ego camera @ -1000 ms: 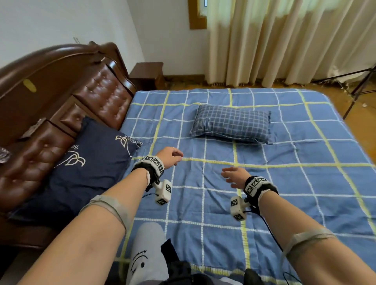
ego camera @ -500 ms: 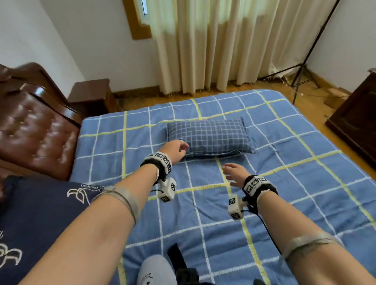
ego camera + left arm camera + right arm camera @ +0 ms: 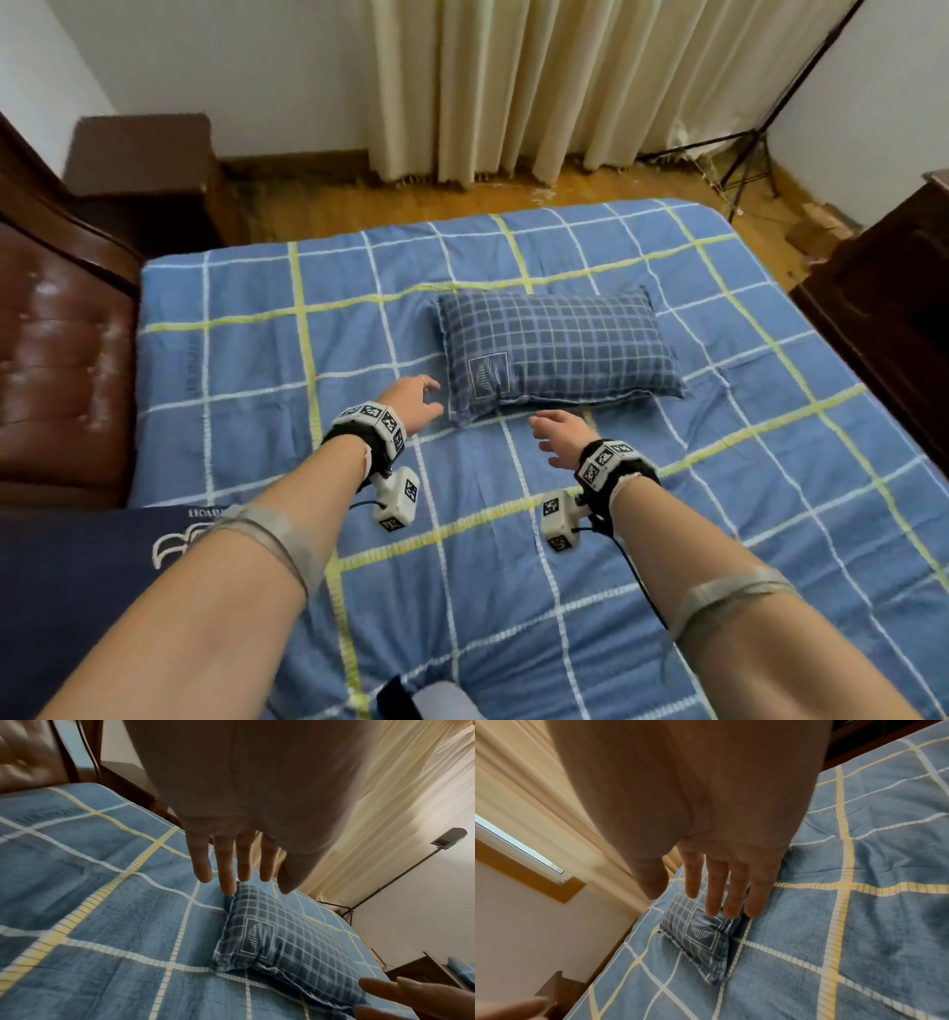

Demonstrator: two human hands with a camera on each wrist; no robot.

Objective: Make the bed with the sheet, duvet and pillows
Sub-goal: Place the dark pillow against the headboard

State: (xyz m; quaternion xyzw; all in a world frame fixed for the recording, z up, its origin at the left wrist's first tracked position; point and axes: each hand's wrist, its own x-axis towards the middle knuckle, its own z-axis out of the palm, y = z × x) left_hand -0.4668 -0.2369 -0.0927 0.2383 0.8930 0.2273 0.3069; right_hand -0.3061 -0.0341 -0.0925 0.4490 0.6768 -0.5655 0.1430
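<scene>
A small blue checked pillow (image 3: 560, 349) lies flat in the middle of the blue plaid duvet (image 3: 667, 514) that covers the bed. My left hand (image 3: 416, 395) hovers at the pillow's near left corner, fingers straight and spread, holding nothing. In the left wrist view its fingertips (image 3: 227, 886) hang just over that corner of the pillow (image 3: 282, 939); contact cannot be told. My right hand (image 3: 554, 431) is open just in front of the pillow's near edge. The right wrist view shows its fingers (image 3: 721, 902) stretched over the pillow (image 3: 698, 939). A dark navy pillow (image 3: 77, 591) lies at the lower left.
A brown tufted headboard (image 3: 51, 360) runs along the left, with a dark nightstand (image 3: 144, 169) behind it. Cream curtains (image 3: 539, 87) hang at the far wall over wooden floor. A black tripod stand (image 3: 744, 154) is at the far right, and a dark cabinet (image 3: 893, 318) flanks the bed's right side.
The view has swung away from the headboard towards the checked pillow. Both hands have reached forward to the pillow's near edge, and the left hand's fingers have straightened.
</scene>
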